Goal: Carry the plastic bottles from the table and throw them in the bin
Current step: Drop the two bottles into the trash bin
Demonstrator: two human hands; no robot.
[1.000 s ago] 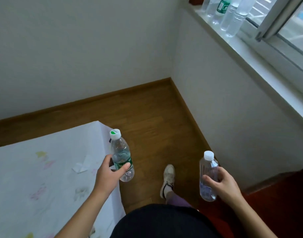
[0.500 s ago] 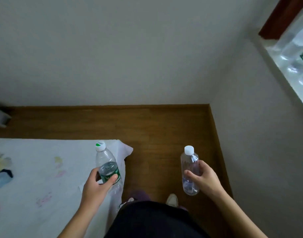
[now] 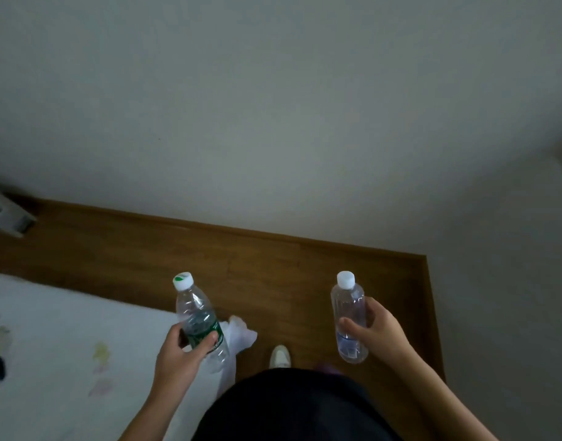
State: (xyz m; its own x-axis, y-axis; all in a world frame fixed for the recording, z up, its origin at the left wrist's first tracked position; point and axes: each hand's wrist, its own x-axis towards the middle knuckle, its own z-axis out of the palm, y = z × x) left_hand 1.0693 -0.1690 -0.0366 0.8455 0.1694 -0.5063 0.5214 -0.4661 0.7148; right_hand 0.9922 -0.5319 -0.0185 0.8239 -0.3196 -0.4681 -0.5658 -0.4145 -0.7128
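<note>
My left hand (image 3: 181,354) grips a clear plastic bottle with a green label (image 3: 197,313) around its middle; its white cap with a green mark points up and away. My right hand (image 3: 378,329) holds a plain clear bottle with a white cap (image 3: 348,310), upright over the wooden floor. Both bottles look empty or nearly so. The left bottle hangs above the corner of the table covered in white cloth (image 3: 66,338). No bin is in view.
A white wall (image 3: 273,106) fills the upper view and meets the wooden floor (image 3: 273,265) at a skirting board. Another wall closes the right side. A grey object (image 3: 6,214) sits at the far left. My shoe (image 3: 280,356) shows below.
The view has swung left: the window sill with its bottles has left the frame and the wall corner has shifted right. Both hands keep their bottles, held at about the same height.
</note>
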